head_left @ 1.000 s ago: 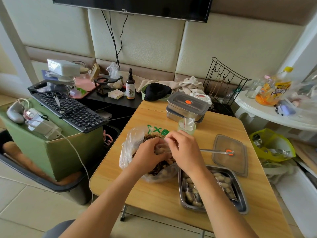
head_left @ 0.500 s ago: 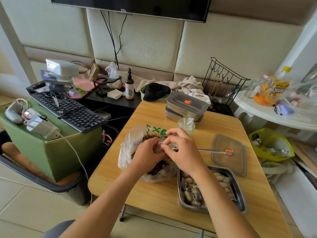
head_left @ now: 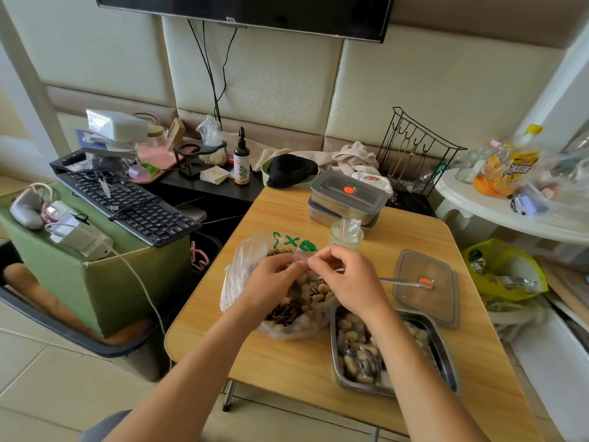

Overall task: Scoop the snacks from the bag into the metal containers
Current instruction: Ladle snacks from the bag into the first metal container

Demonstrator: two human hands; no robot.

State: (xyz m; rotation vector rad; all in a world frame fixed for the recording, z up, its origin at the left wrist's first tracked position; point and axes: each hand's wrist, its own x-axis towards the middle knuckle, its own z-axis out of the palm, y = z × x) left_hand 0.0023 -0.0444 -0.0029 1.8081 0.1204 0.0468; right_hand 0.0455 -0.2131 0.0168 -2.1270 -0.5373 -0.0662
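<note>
A: Pinching something small and clear over the bag point(head_left: 255, 282), both hands. What's the layout?

B: Use the bag as anchor. It sits open on the wooden table point(head_left: 414, 250), full of peanuts and sunflower seeds. Open metal container point(head_left: 446, 355) touches the bag's near-right side, already partly filled with snacks. Its long axis runs away from the person, slightly angled. Its lid point(head_left: 427, 288) lies flat right of the bag, beyond the container, with a metal utensil point(head_left: 398, 282) resting across it, handle end pointing toward the bag.

A: Which hand is closer to the container?

B: Right hand point(head_left: 347, 279). Its forearm passes straight over the container. Left hand point(head_left: 271, 279) is over the bag's middle, farther off.

A: Hand states?

B: Both curled, fingertips pressed together on what looks like a small clear zip pouch with a red strip point(head_left: 301, 255), held between the two hands above the bag mouth. Neither holds the utensil. Can't tell if the pouch is sealed or being opened.

A: Other containers?

B: Two stacked closed metal containers point(head_left: 347, 199) at the far side of the bag, well apart from the hands. A small green cup point(head_left: 345, 236) stands between them and the bag.

A: Next move, your guess?

B: Likely a short shift right and toward the person, bag to open container.
</note>
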